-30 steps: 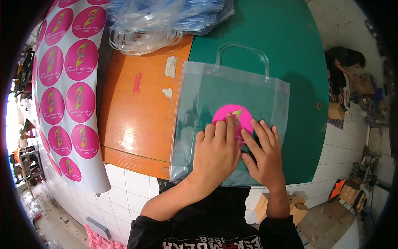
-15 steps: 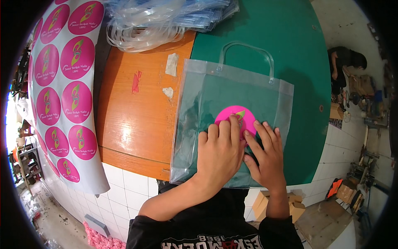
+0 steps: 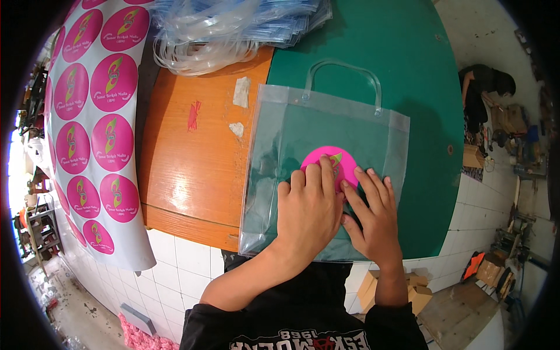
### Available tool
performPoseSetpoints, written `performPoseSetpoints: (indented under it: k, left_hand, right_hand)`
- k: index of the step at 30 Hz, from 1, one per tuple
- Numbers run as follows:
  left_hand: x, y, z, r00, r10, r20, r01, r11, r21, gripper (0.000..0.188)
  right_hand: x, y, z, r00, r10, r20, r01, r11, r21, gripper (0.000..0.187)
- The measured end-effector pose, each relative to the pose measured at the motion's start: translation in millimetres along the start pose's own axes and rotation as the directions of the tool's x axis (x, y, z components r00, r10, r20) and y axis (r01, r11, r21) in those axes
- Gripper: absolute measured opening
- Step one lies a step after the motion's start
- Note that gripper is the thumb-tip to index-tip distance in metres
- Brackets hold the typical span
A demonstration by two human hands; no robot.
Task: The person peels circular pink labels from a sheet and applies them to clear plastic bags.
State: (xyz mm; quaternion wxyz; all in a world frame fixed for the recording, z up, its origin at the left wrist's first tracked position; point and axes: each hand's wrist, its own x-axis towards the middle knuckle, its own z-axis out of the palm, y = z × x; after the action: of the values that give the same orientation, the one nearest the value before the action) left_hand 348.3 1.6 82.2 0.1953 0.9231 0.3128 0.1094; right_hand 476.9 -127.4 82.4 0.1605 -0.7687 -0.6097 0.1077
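The head view shows a clear plastic bag, which lies flat on the desk, reaching to its near edge and mostly over the green part; the green surface is visible through it. Its handle points to the far edge. A round pink sticker lies on the bag, in the near half of it. The left hand presses on the sticker with fingers close together and partly bent; the thumb is hidden, so I cannot tell if they grip something. The right hand rests with fingers spread, thumb apart, at the right side of the sticker. By the far edge is a pile of clear bags. Along the left edge hangs a sheet of pink stickers. An open cardboard box is on the floor, beyond the near edge.
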Motion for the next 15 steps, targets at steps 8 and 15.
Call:
performPoseSetpoints:
  k: [8,15]
  left_hand:
    - [1.9,-1.2,-1.0,1.000,-0.010,0.020,0.010,1.000,-0.013,0.069]
    - [-4.7,-3.6,-0.9,0.999,0.037,0.009,-0.037,0.999,-0.015,0.068]
  right_hand:
    - [-0.2,0.6,1.5,1.000,0.005,0.006,-0.005,1.000,0.005,0.056]
    - [-1.7,1.1,1.3,1.000,0.005,0.005,-0.005,1.000,-0.002,0.056]
